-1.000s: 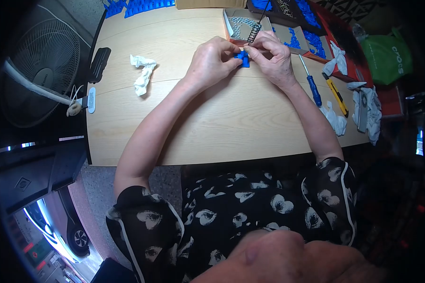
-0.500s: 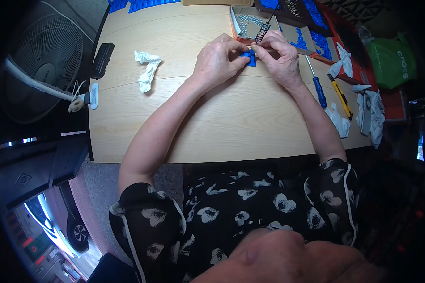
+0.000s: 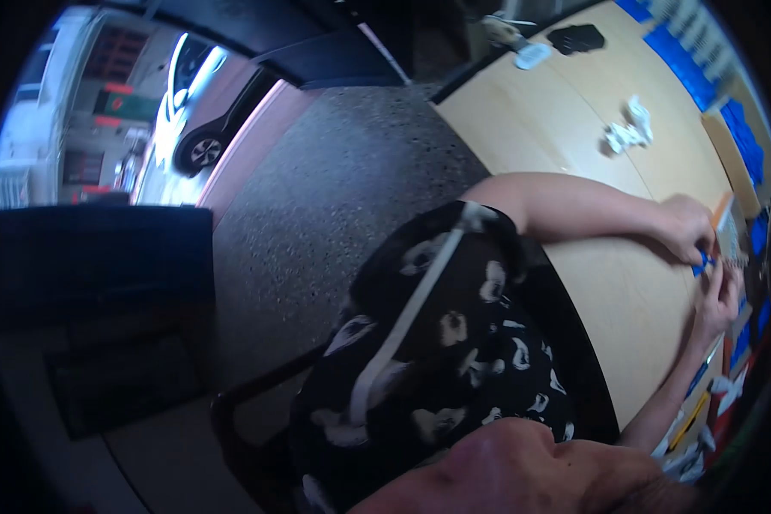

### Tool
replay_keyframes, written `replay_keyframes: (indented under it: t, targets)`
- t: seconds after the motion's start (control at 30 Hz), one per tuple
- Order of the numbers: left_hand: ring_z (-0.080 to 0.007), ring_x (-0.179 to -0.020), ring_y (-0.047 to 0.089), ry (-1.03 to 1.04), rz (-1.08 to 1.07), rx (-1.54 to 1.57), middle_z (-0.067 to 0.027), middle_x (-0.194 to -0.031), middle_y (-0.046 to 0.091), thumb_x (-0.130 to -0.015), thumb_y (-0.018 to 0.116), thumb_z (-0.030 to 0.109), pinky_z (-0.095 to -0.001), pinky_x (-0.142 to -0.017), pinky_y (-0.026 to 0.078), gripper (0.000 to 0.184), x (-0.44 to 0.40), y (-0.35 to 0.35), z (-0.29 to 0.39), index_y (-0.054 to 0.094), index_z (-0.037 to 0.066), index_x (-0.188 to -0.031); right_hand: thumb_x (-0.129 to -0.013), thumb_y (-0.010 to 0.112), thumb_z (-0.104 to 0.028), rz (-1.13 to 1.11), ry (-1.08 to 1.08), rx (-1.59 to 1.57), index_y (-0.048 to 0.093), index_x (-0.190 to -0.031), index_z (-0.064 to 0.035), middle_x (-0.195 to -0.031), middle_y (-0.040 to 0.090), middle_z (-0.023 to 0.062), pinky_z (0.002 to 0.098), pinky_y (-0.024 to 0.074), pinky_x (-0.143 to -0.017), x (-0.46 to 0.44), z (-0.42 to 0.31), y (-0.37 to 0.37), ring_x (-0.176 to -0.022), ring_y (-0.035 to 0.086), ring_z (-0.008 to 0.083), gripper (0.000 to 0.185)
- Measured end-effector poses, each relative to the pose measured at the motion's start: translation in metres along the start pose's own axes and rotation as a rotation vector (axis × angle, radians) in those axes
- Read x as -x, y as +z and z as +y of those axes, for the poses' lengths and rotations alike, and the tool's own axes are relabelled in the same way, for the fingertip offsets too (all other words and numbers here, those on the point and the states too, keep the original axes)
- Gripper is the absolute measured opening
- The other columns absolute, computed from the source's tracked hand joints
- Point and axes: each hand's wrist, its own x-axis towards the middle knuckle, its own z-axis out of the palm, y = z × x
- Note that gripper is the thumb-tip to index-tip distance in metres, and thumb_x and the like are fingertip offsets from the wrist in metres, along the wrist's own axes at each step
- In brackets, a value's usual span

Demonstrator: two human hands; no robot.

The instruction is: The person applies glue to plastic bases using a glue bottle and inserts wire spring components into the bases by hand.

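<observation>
At the right side of the view, my left hand [image 3: 687, 230] has its fingers closed on a small blue plastic piece [image 3: 700, 264], held close above the table. My right hand [image 3: 721, 300] is just beside it, fingers pinched together at the blue piece. What lies between the right fingertips is too small and blurred to make out. A dark coiled cord [image 3: 735, 260] shows faintly by the right fingertips. Past the left hand stands an open box with an orange edge [image 3: 720, 210].
On the wooden table [image 3: 565, 111] lie a crumpled white tissue [image 3: 630, 128] and a black object [image 3: 576, 38]. Blue parts [image 3: 681, 64] line the far edge. A yellow cutter [image 3: 690, 421] lies beyond my right forearm. Speckled floor [image 3: 343, 163] and a parked car [image 3: 201, 146] are to the left.
The view has swung far to the left, so the table and hands now appear at the right. Both hands are still together at the blue piece.
</observation>
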Motion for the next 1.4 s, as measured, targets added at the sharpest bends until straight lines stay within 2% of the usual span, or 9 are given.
replay_keyframes:
  t: [0.2,0.23,0.47,0.6,0.8,0.9,1.0,1.3,1.4]
  targets:
    - [-0.0274,-0.089,0.069,0.001,-0.017,-0.001,-0.0085,-0.088,0.070,-0.074,0.076,0.039,-0.0416,-0.076,0.054,0.028,-0.005,0.014,-0.007,0.081,0.022,-0.095,-0.099,0.062,-0.001,-0.012,-0.093,0.190,0.067,-0.107,0.0058,-0.098,0.060,0.0056,0.0270,0.0483,-0.086,-0.001,-0.003,-0.003,-0.096,0.059,0.0138,0.012]
    - [-0.0267,-0.090,0.070,-0.011,-0.036,-0.015,-0.0073,-0.091,0.071,-0.074,0.076,0.040,-0.0411,-0.076,0.054,0.029,-0.006,0.014,-0.008,0.081,0.022,-0.096,-0.099,0.062,-0.003,-0.021,-0.020,0.142,0.068,-0.105,0.0059,-0.096,0.061,0.0067,0.0287,0.0483,-0.086,-0.001,-0.003,-0.003,-0.094,0.060,0.0159,0.012]
    - [-0.0205,-0.091,0.072,-0.039,-0.070,-0.037,0.0012,-0.095,0.077,-0.074,0.076,0.048,-0.0384,-0.075,0.055,0.033,-0.017,0.025,-0.014,0.080,0.028,-0.099,-0.098,0.066,-0.010,-0.030,-0.052,0.243,0.069,-0.111,0.0057,-0.103,0.066,0.0090,0.0306,0.0493,-0.091,-0.003,0.020,-0.013,-0.097,0.063,0.0188,0.020]
    - [-0.0190,-0.092,0.072,-0.010,-0.060,-0.040,0.0024,-0.095,0.077,-0.074,0.076,0.048,-0.0376,-0.076,0.055,0.033,-0.020,0.027,-0.015,0.080,0.028,-0.101,-0.098,0.065,-0.006,-0.009,-0.012,0.096,0.069,-0.113,0.0056,-0.101,0.066,0.0084,0.0293,0.0498,-0.089,-0.004,0.032,-0.012,-0.097,0.062,0.0177,0.019]
    - [-0.0191,-0.092,0.072,-0.040,-0.068,-0.026,0.0027,-0.096,0.077,-0.075,0.075,0.049,-0.0376,-0.077,0.055,0.034,-0.020,0.024,-0.011,0.079,0.028,-0.102,-0.098,0.065,-0.007,-0.021,-0.055,0.188,0.070,-0.115,0.0035,-0.106,0.067,0.0085,0.0302,0.0501,-0.091,-0.005,0.039,-0.017,-0.098,0.063,0.0178,0.020]
    - [-0.0238,-0.092,0.071,-0.018,-0.065,-0.007,-0.0031,-0.095,0.076,-0.076,0.075,0.040,-0.0403,-0.078,0.055,0.032,-0.016,0.018,-0.008,0.080,0.022,-0.103,-0.098,0.065,-0.004,-0.009,-0.052,0.164,0.069,-0.108,0.0062,-0.103,0.065,0.0078,0.0298,0.0501,-0.089,-0.005,0.026,-0.012,-0.097,0.061,0.0165,0.016]
    - [-0.0193,-0.093,0.072,-0.020,-0.062,-0.053,0.0024,-0.096,0.077,-0.076,0.076,0.048,-0.0377,-0.078,0.055,0.034,-0.021,0.023,-0.010,0.079,0.028,-0.103,-0.098,0.065,-0.004,0.007,-0.050,0.201,0.069,-0.108,0.0062,-0.102,0.065,0.0075,0.0297,0.0500,-0.088,-0.006,0.012,-0.010,-0.097,0.061,0.0165,0.015]
    - [-0.0199,-0.094,0.071,-0.004,-0.055,-0.044,0.0011,-0.098,0.077,-0.075,0.076,0.047,-0.0373,-0.078,0.055,0.036,-0.019,0.021,-0.010,0.079,0.026,-0.104,-0.098,0.064,-0.004,0.006,-0.063,0.191,0.070,-0.108,0.0052,-0.100,0.064,0.0083,0.0310,0.0497,-0.088,-0.005,0.010,-0.009,-0.095,0.062,0.0182,0.015]
    - [-0.0255,-0.091,0.070,0.014,-0.023,0.007,-0.0055,-0.093,0.073,-0.076,0.076,0.041,-0.0404,-0.077,0.055,0.029,-0.015,0.018,-0.008,0.080,0.023,-0.099,-0.098,0.064,-0.005,-0.029,-0.075,0.223,0.070,-0.108,0.0044,-0.100,0.064,0.0084,0.0311,0.0500,-0.088,-0.005,0.004,-0.012,-0.094,0.062,0.0183,0.015]
